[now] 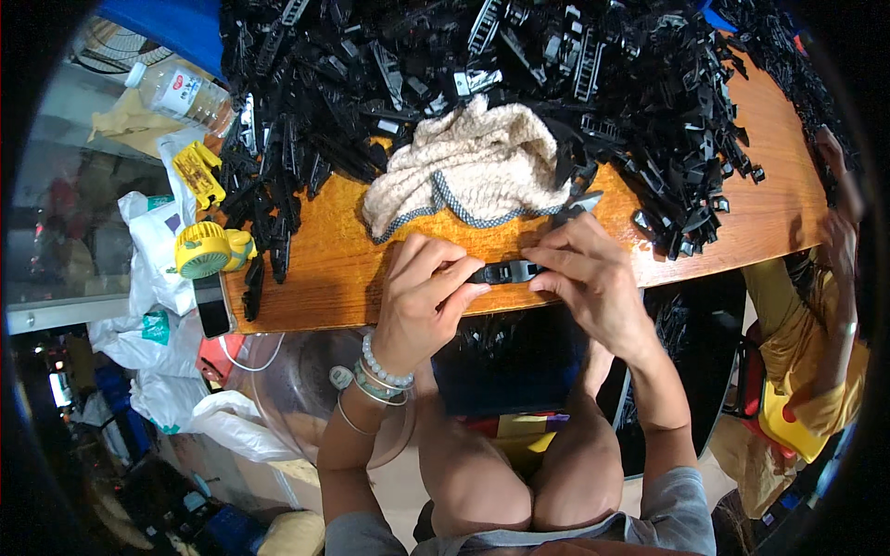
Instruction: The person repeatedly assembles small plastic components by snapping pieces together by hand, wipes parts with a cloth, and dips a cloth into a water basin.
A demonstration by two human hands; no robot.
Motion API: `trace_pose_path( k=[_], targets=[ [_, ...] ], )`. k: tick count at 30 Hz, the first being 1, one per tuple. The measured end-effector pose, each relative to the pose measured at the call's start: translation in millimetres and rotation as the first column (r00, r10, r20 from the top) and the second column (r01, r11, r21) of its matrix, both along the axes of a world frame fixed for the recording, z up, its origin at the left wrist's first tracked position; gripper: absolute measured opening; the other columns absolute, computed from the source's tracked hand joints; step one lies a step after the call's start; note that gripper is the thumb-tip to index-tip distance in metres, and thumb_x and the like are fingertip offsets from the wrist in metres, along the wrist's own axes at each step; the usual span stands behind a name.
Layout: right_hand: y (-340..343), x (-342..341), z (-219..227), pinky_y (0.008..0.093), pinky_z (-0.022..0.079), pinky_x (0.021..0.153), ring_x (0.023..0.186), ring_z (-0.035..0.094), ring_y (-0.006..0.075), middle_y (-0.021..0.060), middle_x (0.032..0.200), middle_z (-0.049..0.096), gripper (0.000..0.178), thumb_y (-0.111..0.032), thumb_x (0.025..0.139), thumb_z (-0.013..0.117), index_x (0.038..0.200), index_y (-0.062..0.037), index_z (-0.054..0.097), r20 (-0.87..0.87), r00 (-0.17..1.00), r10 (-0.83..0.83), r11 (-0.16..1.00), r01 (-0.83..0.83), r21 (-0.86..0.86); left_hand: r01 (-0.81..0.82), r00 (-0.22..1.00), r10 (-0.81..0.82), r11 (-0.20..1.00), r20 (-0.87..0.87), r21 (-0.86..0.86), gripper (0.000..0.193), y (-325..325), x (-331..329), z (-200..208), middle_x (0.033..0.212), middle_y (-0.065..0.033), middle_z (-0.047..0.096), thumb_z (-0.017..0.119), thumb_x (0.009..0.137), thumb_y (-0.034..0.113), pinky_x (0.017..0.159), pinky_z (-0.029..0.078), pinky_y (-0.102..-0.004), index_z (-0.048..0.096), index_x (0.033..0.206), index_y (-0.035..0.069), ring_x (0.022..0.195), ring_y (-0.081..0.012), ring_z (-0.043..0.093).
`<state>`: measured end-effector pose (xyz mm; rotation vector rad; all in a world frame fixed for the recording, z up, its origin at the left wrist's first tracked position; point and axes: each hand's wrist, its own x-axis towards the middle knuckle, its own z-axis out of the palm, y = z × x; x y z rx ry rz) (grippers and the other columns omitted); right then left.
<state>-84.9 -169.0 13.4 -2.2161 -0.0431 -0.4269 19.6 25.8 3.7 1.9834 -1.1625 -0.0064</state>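
Note:
Between my two hands, just over the table's front edge, is a small black plastic part (506, 272), long and narrow with raised sections. My left hand (422, 292) pinches its left end with thumb and fingers. The right end sits in the fingertips of my right hand (589, 278). Just above my right knuckles shows a grey pointed piece (578, 206), perhaps a blade; whether my right hand touches it I cannot tell. A crumpled beige cloth (473, 167) with a dark checked border lies beyond my hands on the wooden table (324, 287).
A large heap of black plastic parts (408, 65) covers the table's far side. At left stand a yellow handheld fan (202, 250), a phone (213, 308), a yellow clip-like object (197, 174) and a plastic bottle (185, 94). Another person's arm (842, 250) reaches in at right.

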Motion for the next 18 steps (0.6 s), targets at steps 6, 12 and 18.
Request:
trace_pose_path(
  k=[6, 12, 18],
  targets=[
    [17.6, 2.9, -8.1, 0.0361, 0.045, 0.077, 0.087, 0.055, 0.0272, 0.0078, 0.092, 0.058, 0.024, -0.012, 0.072, 0.077, 0.092, -0.0008, 0.071, 0.071, 0.997, -0.004, 0.997, 0.010, -0.075, 0.047, 0.996, -0.046, 0.999, 0.073, -0.003, 0.023, 2.5, 1.4, -5.9, 0.090, -0.0055, 0.060, 0.075, 0.072, 0.010, 0.077, 0.039, -0.0363, 0.068, 0.093, 0.002, 0.086, -0.0233, 0.054],
    [17.4, -30.3, -1.2, 0.0374, 0.049, 0.075, 0.086, 0.060, 0.0300, 0.0135, 0.093, 0.060, 0.033, -0.013, 0.074, 0.077, 0.102, 0.0016, 0.069, -0.044, 0.993, 0.110, 0.994, -0.110, 0.012, -0.043, 0.997, 0.055, 0.979, 0.059, -0.197, 0.049, 29.8, -11.5, 6.6, 0.093, -0.0079, 0.061, 0.085, 0.068, 0.028, 0.080, 0.047, -0.0381, 0.069, 0.105, 0.000, 0.090, -0.0264, 0.058],
    [-6.1, -18.4, -2.0, 0.0364, 0.048, 0.078, 0.092, 0.057, 0.0294, 0.0142, 0.100, 0.061, 0.030, -0.001, 0.079, 0.071, 0.108, -0.0016, 0.067, 0.168, 0.915, -0.368, 0.893, 0.397, -0.210, -0.739, 0.610, 0.768, 0.640, 0.194, -0.212, 0.017, 93.0, 31.1, 2.9, 0.087, -0.0111, 0.059, 0.074, 0.080, 0.010, 0.070, 0.047, -0.0365, 0.064, 0.091, 0.001, 0.079, -0.0274, 0.058]
  ],
)
